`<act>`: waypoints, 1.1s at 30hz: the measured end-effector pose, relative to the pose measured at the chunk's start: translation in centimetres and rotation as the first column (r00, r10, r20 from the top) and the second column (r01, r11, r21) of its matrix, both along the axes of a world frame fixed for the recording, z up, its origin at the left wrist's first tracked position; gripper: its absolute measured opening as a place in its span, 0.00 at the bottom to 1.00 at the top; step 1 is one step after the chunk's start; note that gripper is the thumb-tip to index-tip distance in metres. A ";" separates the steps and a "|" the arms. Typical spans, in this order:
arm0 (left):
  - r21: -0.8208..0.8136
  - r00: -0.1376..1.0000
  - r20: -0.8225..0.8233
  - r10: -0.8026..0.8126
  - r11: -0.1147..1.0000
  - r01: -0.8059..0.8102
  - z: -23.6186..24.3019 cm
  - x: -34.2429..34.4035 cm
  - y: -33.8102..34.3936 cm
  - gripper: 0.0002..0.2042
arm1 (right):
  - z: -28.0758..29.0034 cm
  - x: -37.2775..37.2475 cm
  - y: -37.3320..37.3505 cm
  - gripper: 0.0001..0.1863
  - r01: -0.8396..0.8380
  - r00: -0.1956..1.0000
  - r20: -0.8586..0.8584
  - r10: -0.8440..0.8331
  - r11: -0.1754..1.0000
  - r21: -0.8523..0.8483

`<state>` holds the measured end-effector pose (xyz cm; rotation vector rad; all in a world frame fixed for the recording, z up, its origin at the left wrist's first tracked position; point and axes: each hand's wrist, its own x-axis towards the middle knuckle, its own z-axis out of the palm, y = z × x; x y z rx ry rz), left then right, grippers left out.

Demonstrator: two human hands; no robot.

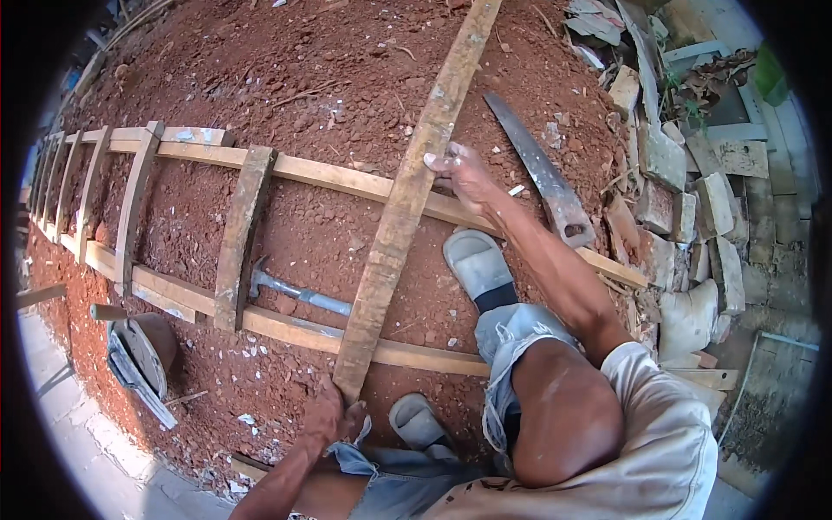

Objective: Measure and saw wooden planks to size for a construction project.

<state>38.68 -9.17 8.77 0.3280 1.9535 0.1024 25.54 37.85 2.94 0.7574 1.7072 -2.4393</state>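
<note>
A long weathered wooden plank [393, 251] lies slanted across two parallel timber rails [329, 179] of a ladder-like frame. My right hand [459, 178] grips the plank's edge near the far rail, thumb on top. My left hand [334, 407] is closed on the plank's near end, below the near rail. Short crosspieces [243, 238] span the rails to the left. A hammer [308, 295] with a grey handle lies on red soil between the rails, left of the plank. A handsaw [537, 169] lies beyond my right hand.
Red soil [286, 69] surrounds the frame. Broken bricks and rubble [659, 208] line the right, beside grey paving [771, 286]. A bucket [143, 355] with tools sits at lower left, near a pale paved edge [78, 407]. My sandalled feet [477, 264] are under and beside my hands.
</note>
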 end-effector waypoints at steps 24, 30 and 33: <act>0.350 0.662 -0.743 0.102 0.901 0.255 -10.1 -11.9 4.9 0.19 | 18.6 27.0 -6.0 0.28 -0.088 0.905 0.385 -0.179 0.809 0.582; 0.414 0.608 -0.763 0.219 0.888 0.200 -8.9 -11.6 3.9 0.16 | 24.9 26.8 -10.1 0.25 -0.308 0.908 0.381 0.173 0.893 0.328; 0.368 0.604 -0.771 0.202 0.915 0.164 -8.9 -11.3 3.3 0.17 | 26.4 28.4 -11.0 0.23 -0.406 0.872 0.410 0.266 0.862 0.304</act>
